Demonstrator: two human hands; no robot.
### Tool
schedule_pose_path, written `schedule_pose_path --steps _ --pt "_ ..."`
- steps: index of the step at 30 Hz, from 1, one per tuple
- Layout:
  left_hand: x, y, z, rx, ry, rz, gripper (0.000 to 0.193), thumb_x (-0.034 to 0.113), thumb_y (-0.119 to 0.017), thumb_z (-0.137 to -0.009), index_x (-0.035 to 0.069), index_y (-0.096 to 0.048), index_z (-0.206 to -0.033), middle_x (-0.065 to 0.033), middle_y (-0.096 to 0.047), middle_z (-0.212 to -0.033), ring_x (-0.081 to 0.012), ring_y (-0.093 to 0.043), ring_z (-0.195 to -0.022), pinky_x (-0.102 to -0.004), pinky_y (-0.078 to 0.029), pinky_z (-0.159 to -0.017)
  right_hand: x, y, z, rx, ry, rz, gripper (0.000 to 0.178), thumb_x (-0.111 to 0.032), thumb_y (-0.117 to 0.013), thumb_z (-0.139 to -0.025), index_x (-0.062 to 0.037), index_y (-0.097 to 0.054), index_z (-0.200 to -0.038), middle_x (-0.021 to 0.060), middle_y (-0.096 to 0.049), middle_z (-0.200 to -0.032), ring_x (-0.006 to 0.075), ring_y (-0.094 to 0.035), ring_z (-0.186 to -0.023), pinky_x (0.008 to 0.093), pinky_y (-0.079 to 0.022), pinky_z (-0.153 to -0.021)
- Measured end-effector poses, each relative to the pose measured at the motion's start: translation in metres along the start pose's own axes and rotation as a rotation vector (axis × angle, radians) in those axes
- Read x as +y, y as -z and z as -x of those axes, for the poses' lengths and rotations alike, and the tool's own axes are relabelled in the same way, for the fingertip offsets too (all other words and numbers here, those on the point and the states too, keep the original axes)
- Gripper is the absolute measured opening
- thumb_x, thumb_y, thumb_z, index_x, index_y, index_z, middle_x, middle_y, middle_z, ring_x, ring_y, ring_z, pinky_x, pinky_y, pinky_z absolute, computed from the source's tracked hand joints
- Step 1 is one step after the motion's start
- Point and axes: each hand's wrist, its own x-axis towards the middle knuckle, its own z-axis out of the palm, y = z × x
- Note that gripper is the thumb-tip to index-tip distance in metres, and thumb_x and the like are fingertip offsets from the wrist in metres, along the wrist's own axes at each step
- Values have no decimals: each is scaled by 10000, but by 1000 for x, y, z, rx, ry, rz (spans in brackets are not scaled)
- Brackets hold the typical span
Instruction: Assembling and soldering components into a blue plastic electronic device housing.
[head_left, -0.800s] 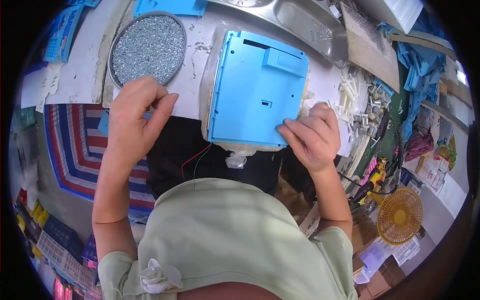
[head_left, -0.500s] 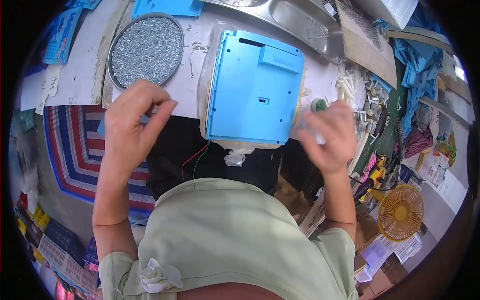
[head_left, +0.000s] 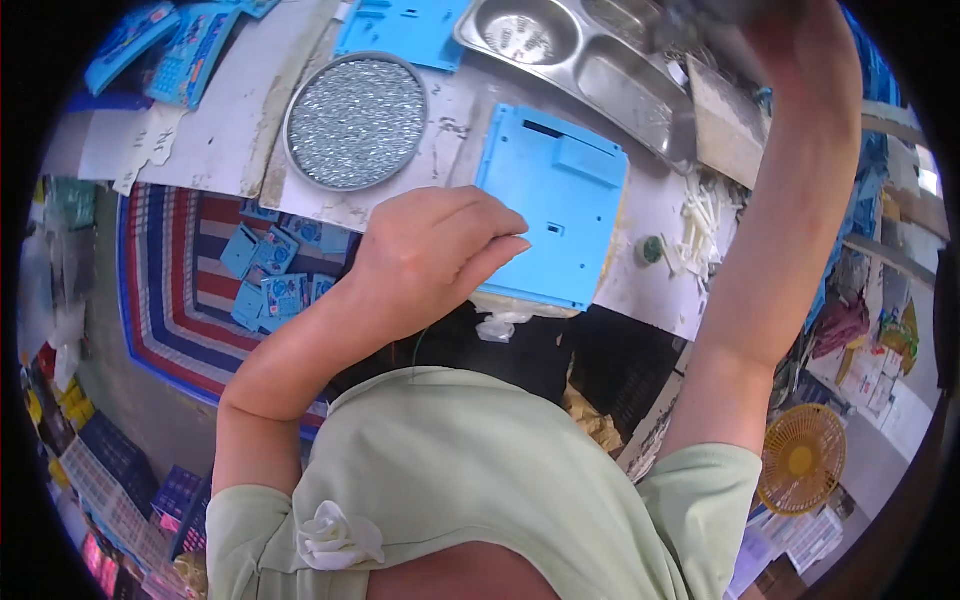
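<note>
A light blue plastic casing (head_left: 548, 205) lies flat on a padded, plastic-wrapped support at the table's front edge. Over its left side is my left hand (head_left: 435, 245), thumb and fingers pinched together near the small slot; whatever they hold is hidden. My right arm stretches far forward to the upper right, and my right hand (head_left: 775, 25) is smeared by motion at the picture's top edge. A blurred greyish thing (head_left: 690, 22) shows beside it, its kind unclear. Left of the casing stands a round metal bowl (head_left: 290, 140) full of small silver screws.
Behind the casing sits a steel compartment tray (head_left: 585, 62). White plastic pieces (head_left: 703, 225) and a small green-topped roll (head_left: 650, 250) lie to the right. More blue panels (head_left: 400, 30) are at the back; a striped bag (head_left: 170, 300) holding blue pieces hangs at left.
My left hand has moved right, from beside the bowl to over the casing. My right hand has swung from beside the casing up to the far right. The whole view has shifted.
</note>
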Motion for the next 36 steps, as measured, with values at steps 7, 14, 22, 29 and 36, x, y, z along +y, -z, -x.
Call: schedule_pose_path --steps 7,14,22,29,36 --pt "-14 -7 6 59 -14 56 161 -1 -786 -806 23 -710 -947 -118 -719 -852 -276 -696 -718 -355 -536 -627 3 -98 106 -60 64 -247 327 -280 -585 -989 -135 -536 -1278 -46 -532 -737 112 -479 -696 309 -414 -704" --pt "-12 -5 6 63 29 139 153 45 -800 -792 44 -701 -909 -88 -700 -814 -273 -682 -699 -365 -524 -608 16 -118 112 50 85 -218 244 -300 -619 -1007 -150 -543 -1184 -55 -524 -700 93 -465 -602 281 -401 -612" --pt "-16 -3 5 85 -18 8 196 34 -826 -768 46 -704 -920 -88 -711 -818 -270 -702 -715 -358 -534 -597 26 -126 112 93 132 -163 244 -295 -614 -1004 -135 -517 -1162 -40 -520 -698 108 -474 -623 286 -405 -619" --pt "-20 -4 3 74 -54 -10 230 68 -845 -764 54 -691 -933 -98 -711 -842 -263 -690 -692 -352 -525 -577 24 -123 112 103 143 -176 242 -289 -609 -997 -136 -521 -1162 -46 -519 -705 104 -475 -651 284 -406 -635" --pt "-38 37 1 83 233 -252 310 240 -793 -830 42 -699 -1049 -123 -718 -903 -308 -697 -826 -404 -549 -744 30 -105 122 197 168 -207 325 -312 -702 -982 -122 -499 -1149 -1 -524 -680 146 -500 -597 325 -439 -604"
